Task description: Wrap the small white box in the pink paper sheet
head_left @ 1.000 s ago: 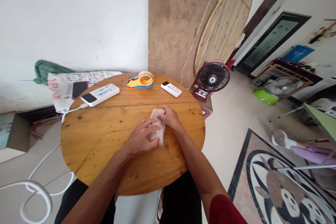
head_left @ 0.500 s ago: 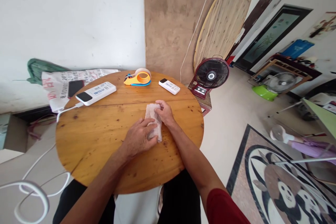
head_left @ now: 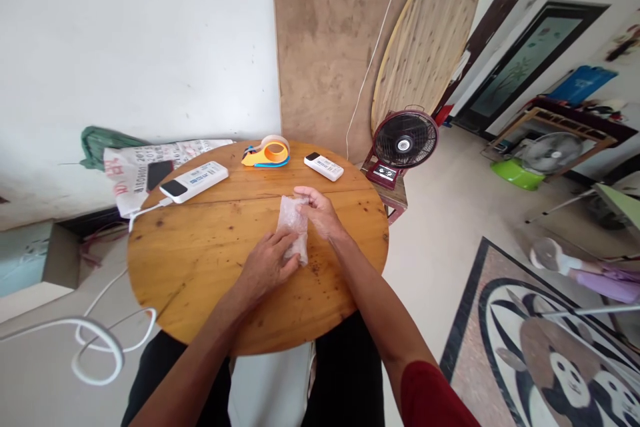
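Note:
A small pale, crinkled plastic-wrapped packet lies near the middle of the round wooden table. My left hand presses on its near end with the fingers curled over it. My right hand grips its far right edge between thumb and fingers. The packet stays flat on the tabletop between both hands.
At the table's far side lie a white power bank with a cable, an orange tape dispenser and a small white remote. A printed bag with a phone sits left. A red floor fan stands right of the table.
My left hand slid back toward the packet's near end, uncovering more of it. My right hand stayed at the far edge. The view shifted slightly.

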Tool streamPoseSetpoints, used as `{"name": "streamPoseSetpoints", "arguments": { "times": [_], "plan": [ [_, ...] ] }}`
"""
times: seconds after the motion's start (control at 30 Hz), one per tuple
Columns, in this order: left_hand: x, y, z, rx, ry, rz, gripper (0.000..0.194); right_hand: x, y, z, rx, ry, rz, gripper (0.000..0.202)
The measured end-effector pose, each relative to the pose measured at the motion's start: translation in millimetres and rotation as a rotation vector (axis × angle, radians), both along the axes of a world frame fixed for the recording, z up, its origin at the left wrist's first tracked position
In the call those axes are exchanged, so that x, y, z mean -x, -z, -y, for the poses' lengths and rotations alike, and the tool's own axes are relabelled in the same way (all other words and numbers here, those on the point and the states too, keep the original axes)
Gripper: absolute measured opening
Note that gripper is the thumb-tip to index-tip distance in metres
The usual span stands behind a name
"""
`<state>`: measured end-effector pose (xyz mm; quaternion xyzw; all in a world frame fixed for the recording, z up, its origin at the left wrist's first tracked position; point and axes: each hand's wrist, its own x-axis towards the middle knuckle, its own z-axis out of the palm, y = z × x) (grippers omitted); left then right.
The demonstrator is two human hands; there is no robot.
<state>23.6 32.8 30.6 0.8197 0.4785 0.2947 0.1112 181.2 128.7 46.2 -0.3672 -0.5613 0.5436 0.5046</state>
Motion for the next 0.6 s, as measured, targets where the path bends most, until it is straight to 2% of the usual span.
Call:
{"name": "streamPoseSetpoints", "arguments": {
  "times": [0.17, 0.47, 0.53, 0.6],
  "plan": [
    [-2, 9.0, 5, -0.008, -0.076, 0.115, 0.035, -5, -15.3, 27, -0.116, -0.036, 0.183, 0.042],
    [-6, 13.8, 14, -0.034, -0.257, 0.2, 0.026, 0, -8.5, 61, -0.123, -0.017, 0.169, 0.033],
    [-5, 14.9, 14, -0.04, -0.3, 0.227, 0.033, 0, -8.4, 65, -0.129, -0.017, 0.181, 0.033],
    [-3, 16.6, 12, -0.047, -0.329, 0.27, 0.052, -2, -8.4, 68, -0.131, -0.03, 0.185, 0.034]
  ]
}}
